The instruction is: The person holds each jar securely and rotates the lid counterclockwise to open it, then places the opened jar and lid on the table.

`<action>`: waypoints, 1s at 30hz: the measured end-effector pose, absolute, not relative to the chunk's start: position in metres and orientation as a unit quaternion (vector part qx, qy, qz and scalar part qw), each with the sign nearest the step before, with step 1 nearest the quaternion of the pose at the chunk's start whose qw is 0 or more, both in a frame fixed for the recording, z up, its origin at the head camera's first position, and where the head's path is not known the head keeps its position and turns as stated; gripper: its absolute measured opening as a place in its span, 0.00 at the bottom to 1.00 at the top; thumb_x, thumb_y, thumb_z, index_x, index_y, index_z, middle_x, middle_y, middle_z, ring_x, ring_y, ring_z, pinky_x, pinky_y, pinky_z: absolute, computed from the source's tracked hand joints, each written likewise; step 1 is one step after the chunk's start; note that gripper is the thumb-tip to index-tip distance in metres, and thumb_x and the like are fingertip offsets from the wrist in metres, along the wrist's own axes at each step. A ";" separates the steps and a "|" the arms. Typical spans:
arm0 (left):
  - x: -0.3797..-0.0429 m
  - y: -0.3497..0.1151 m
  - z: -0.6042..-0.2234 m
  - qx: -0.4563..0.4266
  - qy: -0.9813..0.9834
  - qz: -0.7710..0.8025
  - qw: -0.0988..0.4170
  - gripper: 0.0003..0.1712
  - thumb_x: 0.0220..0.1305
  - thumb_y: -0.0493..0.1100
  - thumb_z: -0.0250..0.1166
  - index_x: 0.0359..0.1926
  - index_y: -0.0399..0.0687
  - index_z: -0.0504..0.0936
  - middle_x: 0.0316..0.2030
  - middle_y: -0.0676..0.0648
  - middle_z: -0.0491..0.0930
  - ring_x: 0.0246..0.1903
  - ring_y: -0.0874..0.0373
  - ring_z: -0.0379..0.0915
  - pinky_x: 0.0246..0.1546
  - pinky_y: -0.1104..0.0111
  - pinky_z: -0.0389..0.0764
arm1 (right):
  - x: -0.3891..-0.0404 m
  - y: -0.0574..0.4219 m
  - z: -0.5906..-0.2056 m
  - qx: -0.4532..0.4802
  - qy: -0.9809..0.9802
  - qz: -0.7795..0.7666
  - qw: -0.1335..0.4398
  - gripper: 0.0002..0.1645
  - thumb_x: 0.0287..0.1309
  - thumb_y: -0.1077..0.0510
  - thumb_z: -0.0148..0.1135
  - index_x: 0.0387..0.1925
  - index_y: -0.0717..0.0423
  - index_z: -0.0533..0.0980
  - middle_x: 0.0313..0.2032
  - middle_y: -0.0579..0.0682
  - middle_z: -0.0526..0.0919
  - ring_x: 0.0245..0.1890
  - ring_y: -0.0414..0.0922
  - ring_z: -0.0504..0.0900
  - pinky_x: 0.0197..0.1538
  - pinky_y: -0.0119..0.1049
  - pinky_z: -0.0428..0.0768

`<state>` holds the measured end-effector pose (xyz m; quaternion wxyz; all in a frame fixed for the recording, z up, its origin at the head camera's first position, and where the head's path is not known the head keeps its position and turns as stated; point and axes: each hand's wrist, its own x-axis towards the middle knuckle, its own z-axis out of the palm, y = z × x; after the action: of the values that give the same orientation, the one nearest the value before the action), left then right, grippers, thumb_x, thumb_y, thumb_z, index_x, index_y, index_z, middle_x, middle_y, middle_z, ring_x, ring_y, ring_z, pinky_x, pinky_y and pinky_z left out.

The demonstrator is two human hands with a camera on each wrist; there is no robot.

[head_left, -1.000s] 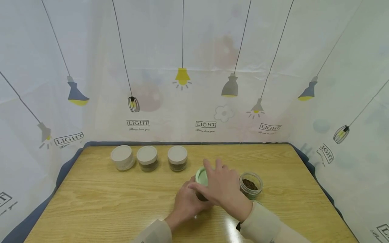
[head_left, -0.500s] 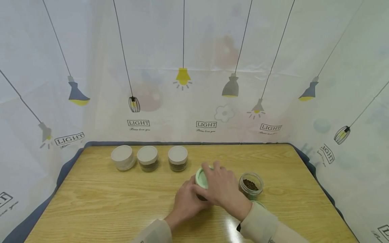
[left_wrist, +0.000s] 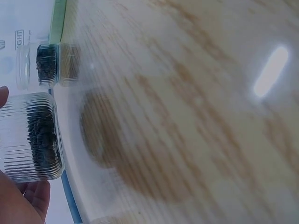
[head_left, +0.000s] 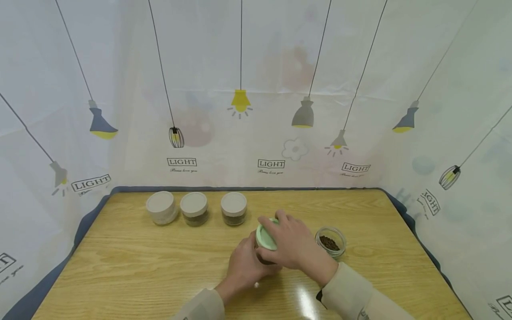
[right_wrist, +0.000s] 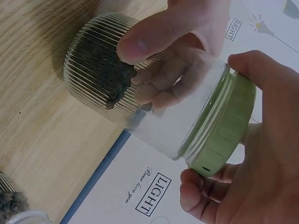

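Observation:
A ribbed clear glass jar (right_wrist: 96, 70), part filled with dark, crumbly pieces, is held tilted just above the table. My left hand (head_left: 244, 264) grips its body, thumb on one side and fingers on the other in the right wrist view. On the jar's mouth sits a light green lid (head_left: 265, 239). My right hand (head_left: 294, 242) holds that lid by its edge, thumb and fingers around the rim. To the right of my hands, an uncovered glass jar (head_left: 330, 243) with brown crumbly contents stands on the table, partly behind my right forearm.
Three jars with white lids stand along the table's back left: a whitish left jar (head_left: 162, 208), a middle jar (head_left: 194, 209) and a right jar (head_left: 234, 209). A green edge (left_wrist: 58, 18) shows beside the uncovered jar in the left wrist view. Printed cloth (head_left: 224, 133) surrounds the wooden table (head_left: 140, 266).
My right hand has turned slightly on the green lid, its fingers shifting left. The green edge near my right sleeve is now hidden in the head view. My left hand keeps its grip.

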<state>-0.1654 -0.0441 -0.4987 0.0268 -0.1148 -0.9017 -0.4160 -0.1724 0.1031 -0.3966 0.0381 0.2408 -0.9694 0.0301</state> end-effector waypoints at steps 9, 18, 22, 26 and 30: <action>-0.165 -0.045 -0.498 -0.110 -0.896 -0.430 0.015 0.52 0.37 0.65 0.77 0.63 0.51 0.71 0.49 0.51 0.80 0.49 0.55 0.76 0.50 0.54 0.78 | -0.173 0.104 -0.396 0.241 -0.969 0.032 0.037 0.44 0.52 0.26 0.58 0.66 0.42 0.67 0.49 0.56 0.74 0.39 0.49 0.78 0.38 0.43 0.79; -0.164 -0.046 -0.500 -0.104 -0.896 -0.432 0.012 0.53 0.38 0.68 0.76 0.64 0.51 0.70 0.50 0.51 0.80 0.50 0.55 0.75 0.51 0.54 0.77 | -0.173 0.105 -0.395 0.248 -0.967 0.043 0.045 0.45 0.51 0.26 0.59 0.66 0.43 0.68 0.47 0.57 0.75 0.38 0.49 0.78 0.37 0.43 0.78; -0.163 -0.046 -0.499 -0.105 -0.893 -0.437 0.005 0.52 0.39 0.67 0.76 0.64 0.52 0.70 0.51 0.52 0.79 0.51 0.55 0.75 0.52 0.54 0.78 | -0.173 0.105 -0.393 0.252 -0.966 0.042 0.045 0.45 0.51 0.25 0.59 0.66 0.43 0.68 0.48 0.57 0.76 0.38 0.50 0.78 0.37 0.43 0.79; -0.163 -0.046 -0.499 -0.111 -0.894 -0.434 0.005 0.51 0.39 0.66 0.76 0.64 0.52 0.70 0.51 0.52 0.79 0.51 0.55 0.76 0.52 0.55 0.78 | -0.172 0.106 -0.392 0.257 -0.965 0.031 0.036 0.47 0.51 0.24 0.58 0.67 0.42 0.67 0.50 0.57 0.75 0.40 0.51 0.79 0.40 0.45 0.79; -0.163 -0.046 -0.499 -0.120 -0.896 -0.427 0.010 0.52 0.40 0.66 0.76 0.65 0.51 0.68 0.53 0.52 0.79 0.53 0.54 0.76 0.53 0.53 0.77 | -0.170 0.106 -0.390 0.234 -0.972 0.006 0.018 0.53 0.48 0.18 0.54 0.71 0.37 0.61 0.55 0.57 0.73 0.47 0.53 0.79 0.46 0.49 0.79</action>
<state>-0.1631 -0.0458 -0.4992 0.0099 -0.1200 -0.8963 -0.4268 -0.1701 0.1056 -0.3902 0.0182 0.2337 -0.9721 0.0061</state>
